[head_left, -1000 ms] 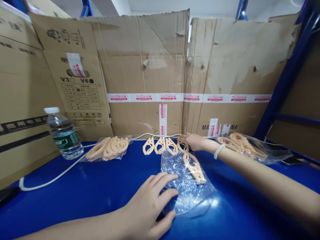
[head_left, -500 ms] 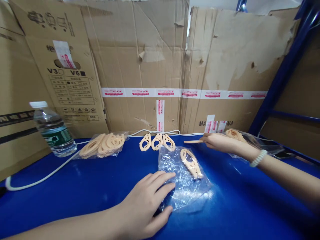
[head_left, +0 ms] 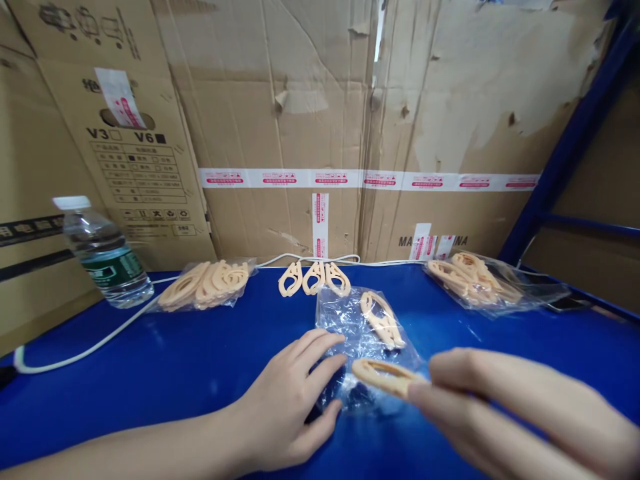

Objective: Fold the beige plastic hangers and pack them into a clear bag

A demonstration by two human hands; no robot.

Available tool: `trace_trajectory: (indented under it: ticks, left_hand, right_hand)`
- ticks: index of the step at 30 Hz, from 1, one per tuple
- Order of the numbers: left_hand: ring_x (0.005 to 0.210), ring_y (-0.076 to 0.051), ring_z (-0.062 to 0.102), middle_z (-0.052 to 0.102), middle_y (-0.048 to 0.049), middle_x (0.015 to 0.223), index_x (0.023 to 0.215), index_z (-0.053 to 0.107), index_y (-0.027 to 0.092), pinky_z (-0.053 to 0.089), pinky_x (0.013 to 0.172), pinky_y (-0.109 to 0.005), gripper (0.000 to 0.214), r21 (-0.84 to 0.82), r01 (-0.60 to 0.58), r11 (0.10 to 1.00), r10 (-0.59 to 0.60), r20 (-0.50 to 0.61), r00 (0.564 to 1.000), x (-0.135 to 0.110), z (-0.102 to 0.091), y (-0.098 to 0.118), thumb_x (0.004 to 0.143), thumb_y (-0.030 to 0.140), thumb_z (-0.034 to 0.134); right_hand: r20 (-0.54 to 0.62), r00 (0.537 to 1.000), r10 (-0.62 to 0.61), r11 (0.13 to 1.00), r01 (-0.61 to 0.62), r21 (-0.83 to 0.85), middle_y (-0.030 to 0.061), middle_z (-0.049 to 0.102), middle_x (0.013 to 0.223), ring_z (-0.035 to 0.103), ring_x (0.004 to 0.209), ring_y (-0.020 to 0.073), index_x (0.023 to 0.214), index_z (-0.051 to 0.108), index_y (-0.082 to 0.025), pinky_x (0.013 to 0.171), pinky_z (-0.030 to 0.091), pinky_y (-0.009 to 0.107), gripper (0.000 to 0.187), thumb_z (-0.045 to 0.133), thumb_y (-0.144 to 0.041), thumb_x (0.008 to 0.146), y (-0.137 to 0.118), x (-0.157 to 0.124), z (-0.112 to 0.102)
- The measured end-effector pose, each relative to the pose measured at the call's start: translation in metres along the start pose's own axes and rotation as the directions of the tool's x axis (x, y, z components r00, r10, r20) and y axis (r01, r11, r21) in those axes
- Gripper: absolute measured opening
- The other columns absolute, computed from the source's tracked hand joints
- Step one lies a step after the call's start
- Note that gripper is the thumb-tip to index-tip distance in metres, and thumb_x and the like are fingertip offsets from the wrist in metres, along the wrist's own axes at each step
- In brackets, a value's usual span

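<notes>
My right hand (head_left: 500, 407) pinches one end of a beige plastic folding hanger (head_left: 383, 377), folded into a loop, above the lower part of a clear plastic bag (head_left: 343, 320). On or in that bag lies another folded hanger (head_left: 383, 321); I cannot tell which. My left hand (head_left: 295, 400) rests at the bag's left edge, fingers apart and nothing in its grip. Behind the bag, three folded hangers (head_left: 313, 279) stand side by side in a row, the right one touching the bag's top edge.
Bagged hangers lie at the left (head_left: 207, 285) and right (head_left: 475, 280). A water bottle (head_left: 105, 260) stands far left near a white cable (head_left: 90, 365). Cardboard sheets (head_left: 280, 133) wall off the back of the blue table (head_left: 200, 373). A dark flat object (head_left: 570, 303) sits far right.
My right hand has come from the far right, beside the right bag, toward me and over the middle bag, carrying the folding hanger. My left hand stays in place.
</notes>
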State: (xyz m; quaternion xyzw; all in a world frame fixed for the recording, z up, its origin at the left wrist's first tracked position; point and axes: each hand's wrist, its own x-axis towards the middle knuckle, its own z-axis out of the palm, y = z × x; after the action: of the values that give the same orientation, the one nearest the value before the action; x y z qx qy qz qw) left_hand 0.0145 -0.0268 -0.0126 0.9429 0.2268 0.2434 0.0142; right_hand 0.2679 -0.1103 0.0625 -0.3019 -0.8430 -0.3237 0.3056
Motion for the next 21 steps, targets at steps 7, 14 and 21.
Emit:
trace_trajectory:
  ticks: [7,14,21]
  left_hand:
    - [0.13,-0.032,0.045,0.049,-0.0178,0.142,0.143,0.037,0.014,0.044,0.108,-0.052,0.064,-0.019,-0.005,1.0,0.005,-0.017,1.0,0.0,0.0,0.001,0.082,0.015,0.056]
    - [0.126,-0.031,0.049,0.053,-0.0187,0.138,0.14,0.04,0.01,0.046,0.106,-0.048,0.063,0.0,-0.017,1.0,0.017,-0.036,0.999,0.001,-0.003,0.004,0.08,0.012,0.057]
    - [0.125,-0.031,0.051,0.053,-0.0183,0.138,0.141,0.04,0.01,0.047,0.105,-0.047,0.064,0.014,-0.016,1.0,0.017,-0.051,0.999,0.0,-0.002,0.004,0.08,0.012,0.057]
  right_hand:
    - [0.273,0.943,-0.189,0.98,0.164,0.112,0.0056,0.064,0.07,0.057,0.057,0.019,0.086,0.068,-0.014,0.051,0.047,0.031,0.02,0.049,-0.006,0.088,-0.022,0.011,0.046]
    - [0.296,0.934,-0.202,0.975,0.221,-0.03,0.0141,0.068,0.084,0.06,0.069,0.023,0.095,0.065,-0.006,0.056,0.048,0.034,0.015,0.053,-0.009,0.087,-0.026,-0.001,0.102]
    - [0.327,0.941,-0.091,0.983,0.137,-0.12,0.0153,0.07,0.092,0.065,0.081,0.027,0.102,0.064,-0.006,0.066,0.051,0.039,0.02,0.063,-0.016,0.085,-0.029,0.0,0.116]
